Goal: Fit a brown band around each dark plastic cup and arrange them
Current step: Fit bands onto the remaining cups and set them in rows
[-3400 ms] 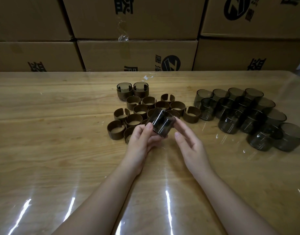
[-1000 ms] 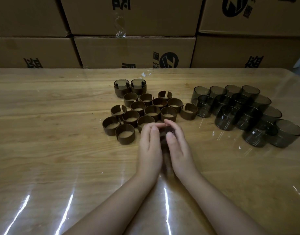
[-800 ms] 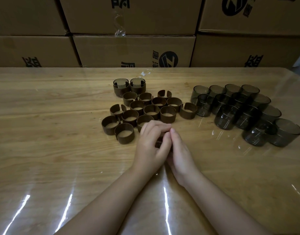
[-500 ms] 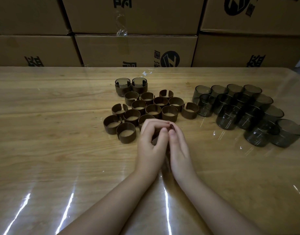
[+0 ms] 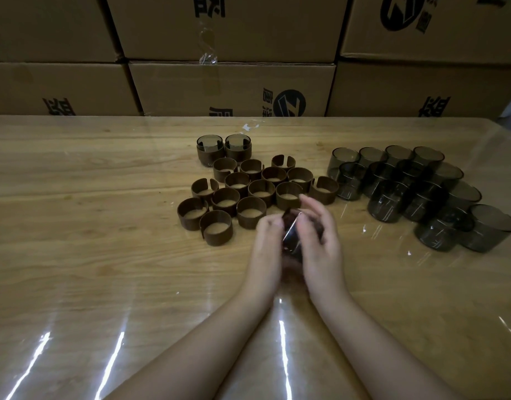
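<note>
While the glossy wooden table (image 5: pixel 75 255) bore bare dark translucent plastic cups (image 5: pixel 407 197) at right and loose brown split bands (image 5: pixel 216 233) at centre, the left hand (image 5: pixel 267 249) and right hand (image 5: pixel 320 246) together gripped one blurred dark cup (image 5: pixel 290 236) just before those bands.

Stacked cardboard boxes (image 5: pixel 231 88) behind wooden table (image 5: pixel 75 226)

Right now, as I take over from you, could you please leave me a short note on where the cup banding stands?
Hands: left hand and right hand both hold one dark cup between them, in front of the bands. Whether its band is fully seated is hidden by the fingers.
Done: two banded cups stand side by side at the back.
Left: pair the loose brown bands in the middle with the bare cups on the right, then arrange them.
</note>
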`<state>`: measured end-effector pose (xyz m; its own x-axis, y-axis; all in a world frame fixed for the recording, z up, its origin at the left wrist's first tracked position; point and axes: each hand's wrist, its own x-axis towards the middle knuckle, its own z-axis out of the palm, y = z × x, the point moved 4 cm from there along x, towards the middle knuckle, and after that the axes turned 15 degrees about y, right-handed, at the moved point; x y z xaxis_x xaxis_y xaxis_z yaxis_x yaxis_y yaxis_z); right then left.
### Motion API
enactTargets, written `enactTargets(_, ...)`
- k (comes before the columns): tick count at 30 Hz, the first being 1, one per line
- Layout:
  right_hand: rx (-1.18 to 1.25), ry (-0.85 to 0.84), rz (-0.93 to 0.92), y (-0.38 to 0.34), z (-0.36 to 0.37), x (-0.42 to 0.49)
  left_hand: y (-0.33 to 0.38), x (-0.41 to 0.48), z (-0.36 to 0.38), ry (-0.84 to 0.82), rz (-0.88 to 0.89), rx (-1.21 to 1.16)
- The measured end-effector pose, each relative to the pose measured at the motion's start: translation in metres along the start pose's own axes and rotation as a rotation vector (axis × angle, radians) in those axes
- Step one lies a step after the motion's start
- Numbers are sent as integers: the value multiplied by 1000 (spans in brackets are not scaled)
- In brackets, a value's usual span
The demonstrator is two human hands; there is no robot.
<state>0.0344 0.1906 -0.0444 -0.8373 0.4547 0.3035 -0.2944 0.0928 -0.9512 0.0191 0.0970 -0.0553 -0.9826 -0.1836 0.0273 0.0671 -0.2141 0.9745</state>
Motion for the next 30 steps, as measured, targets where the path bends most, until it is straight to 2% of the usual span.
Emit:
enactTargets(3, 73, 94, 127, 3, -8, 9, -2, -6, 5, -111, 194, 222)
enactTargets(6, 65, 98, 194, 2, -13, 12, 3, -4, 1, -190, 339, 367)
enactTargets(9, 138, 115, 490, 18, -20, 13, 6, 3, -4, -258, 454, 610)
enactTargets(12, 244, 94, 694, 25, -20, 13, 15, 4, -7, -174, 604, 756)
enactTargets(14, 235, 70, 696, 25, -18, 12, 21, 1, -8, -82, 698, 749)
enactTargets(17, 227, -11, 690, 28, -12, 6, 28, -5, -7, -100, 767, 506)
enactTargets(19, 160, -80, 613, 30, -4, 1, 30, -8, -9, -116, 744, 285)
enactTargets(22, 44, -107, 482, 23, 9, -6, 28, -4, -18, -15, 519, 76)
enactTargets(25, 28, -88, 443, 25, 17, -10, 25, 0, -21, 60, 347, 6)
enactTargets(30, -12, -197, 297, 21, 20, -13, 27, 11, -21, 66, 287, -4)
